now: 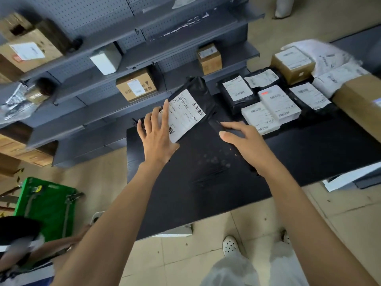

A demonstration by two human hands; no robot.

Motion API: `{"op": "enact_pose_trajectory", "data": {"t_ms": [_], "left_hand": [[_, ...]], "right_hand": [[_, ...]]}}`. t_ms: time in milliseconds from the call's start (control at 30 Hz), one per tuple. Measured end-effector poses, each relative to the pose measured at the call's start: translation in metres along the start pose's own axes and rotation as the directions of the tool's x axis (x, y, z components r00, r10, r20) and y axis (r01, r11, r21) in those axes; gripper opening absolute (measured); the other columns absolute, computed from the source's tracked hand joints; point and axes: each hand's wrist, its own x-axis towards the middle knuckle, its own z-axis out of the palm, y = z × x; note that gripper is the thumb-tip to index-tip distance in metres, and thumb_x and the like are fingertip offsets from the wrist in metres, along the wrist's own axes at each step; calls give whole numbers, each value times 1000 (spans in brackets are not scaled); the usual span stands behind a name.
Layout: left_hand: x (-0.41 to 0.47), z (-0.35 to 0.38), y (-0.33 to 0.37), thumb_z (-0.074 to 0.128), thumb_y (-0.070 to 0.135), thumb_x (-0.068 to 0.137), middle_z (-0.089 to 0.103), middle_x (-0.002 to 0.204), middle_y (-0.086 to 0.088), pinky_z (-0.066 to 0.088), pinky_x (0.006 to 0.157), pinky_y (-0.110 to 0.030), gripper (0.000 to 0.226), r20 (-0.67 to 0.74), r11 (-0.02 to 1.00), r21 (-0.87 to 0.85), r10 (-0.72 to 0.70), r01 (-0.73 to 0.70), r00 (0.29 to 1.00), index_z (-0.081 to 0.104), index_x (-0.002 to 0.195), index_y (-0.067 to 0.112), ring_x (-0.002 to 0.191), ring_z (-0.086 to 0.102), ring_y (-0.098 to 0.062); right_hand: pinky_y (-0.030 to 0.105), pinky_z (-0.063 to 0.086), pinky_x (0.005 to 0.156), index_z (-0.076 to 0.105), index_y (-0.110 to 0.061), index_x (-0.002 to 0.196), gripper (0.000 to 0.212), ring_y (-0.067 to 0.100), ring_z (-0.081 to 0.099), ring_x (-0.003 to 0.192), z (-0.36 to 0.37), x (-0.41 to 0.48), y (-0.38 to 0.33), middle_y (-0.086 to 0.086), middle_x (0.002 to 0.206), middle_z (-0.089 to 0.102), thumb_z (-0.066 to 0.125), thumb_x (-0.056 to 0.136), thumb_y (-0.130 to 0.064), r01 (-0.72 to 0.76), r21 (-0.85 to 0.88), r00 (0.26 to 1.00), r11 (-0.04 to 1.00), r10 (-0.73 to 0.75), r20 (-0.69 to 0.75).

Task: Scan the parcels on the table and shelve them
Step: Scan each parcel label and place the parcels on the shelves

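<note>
Black plastic film wraps the parcel (pixel 201 89) that the left hand (pixel 155 135) holds tilted above the worktop's (pixel 206 193) far left edge, fingers spread over its white label (pixel 185 114), thumb hidden. The label bears barcodes and fine print too small to read. The right hand (pixel 245 145) grasps a dark handheld scanner (pixel 216 125) just beside the parcel. Further right on the worktop lie labelled black bags (pixel 237 93), white packets (pixel 280 104), a brown carton (pixel 292 65) and a long cardboard box (pixel 360 104). Grey shelves (pixel 99 100) behind carry cartons (pixel 136 84); a green crate (pixel 47 205) sits on the floor.
</note>
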Motion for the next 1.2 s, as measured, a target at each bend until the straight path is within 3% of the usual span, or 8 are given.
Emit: {"op": "enact_pose_trajectory", "data": {"t_ms": [133, 233, 400, 533, 733, 900, 1033, 1200], "left_hand": [[13, 20, 36, 87, 35, 58, 22, 152, -5, 5, 118, -54, 131, 28, 991, -118, 63, -59, 998, 1, 157, 31, 140, 19, -30], [18, 34, 88, 85, 38, 59, 22, 153, -5, 9, 118, -56, 128, 66, 962, -220, 178, -160, 982, 2, 157, 32, 140, 20, -30], [17, 42, 193, 84, 39, 57, 22, 154, -6, 14, 116, -57, 129, 74, 871, -325, 411, -368, 909, 2, 157, 33, 140, 22, -31], [7, 39, 302, 85, 41, 56, 23, 153, -7, 19, 114, -58, 130, 59, 743, -365, 619, -561, 783, 3, 157, 31, 140, 24, -32], [-67, 29, 512, 71, 61, 59, 28, 151, -6, 24, 110, -52, 120, -38, 482, -427, 836, -765, 548, 11, 158, 29, 132, 30, -28], [-144, 1, 675, 82, 40, 53, 32, 147, -1, 26, 111, -50, 126, -112, 215, -426, 951, -879, 287, 11, 157, 31, 131, 33, -24], [-184, -25, 772, 81, 37, 54, 28, 149, -3, 21, 113, -49, 128, -137, 128, -494, 965, -860, 223, 4, 156, 35, 133, 28, -25], [-172, -34, 857, 82, 40, 54, 27, 149, -4, 21, 111, -49, 128, -200, 57, -423, 968, -904, 155, 7, 157, 34, 133, 27, -26]], "right_hand": [[32, 44, 108, 62, -38, 133, 43, 2, 56, 119, -20, -10, 8, -15, 133, 60, 66, 90, -43, 13, -42, 987, 999, -19, -159], [41, 43, 110, 60, -39, 133, 45, 9, 55, 124, -61, -22, 20, -14, 135, 60, 65, 89, -47, -39, -118, 936, 992, -5, -351], [43, 41, 111, 59, -37, 136, 45, 11, 51, 129, -138, -64, 45, -9, 140, 57, 65, 92, -43, -141, -127, 826, 982, 46, -561], [37, 42, 110, 60, -37, 135, 43, 8, 52, 127, -216, -120, 68, -12, 137, 58, 63, 93, -44, -166, -89, 711, 982, 57, -701], [34, 43, 107, 64, -27, 131, 40, 12, 57, 121, -351, -250, 112, -9, 132, 61, 67, 92, -35, -257, 5, 407, 966, 112, -907], [25, 38, 99, 62, -32, 133, 39, 5, 52, 124, -451, -367, 130, -20, 126, 60, 63, 94, -31, -297, 59, 153, 953, 108, -982], [29, 42, 100, 63, -35, 130, 37, 11, 57, 118, -507, -428, 143, -19, 123, 63, 64, 93, -33, -298, 93, 18, 950, 103, -995], [34, 44, 105, 62, -30, 133, 42, 13, 58, 121, -574, -443, 155, -12, 130, 64, 64, 92, -35, -277, 105, -28, 955, 101, -994]]}}
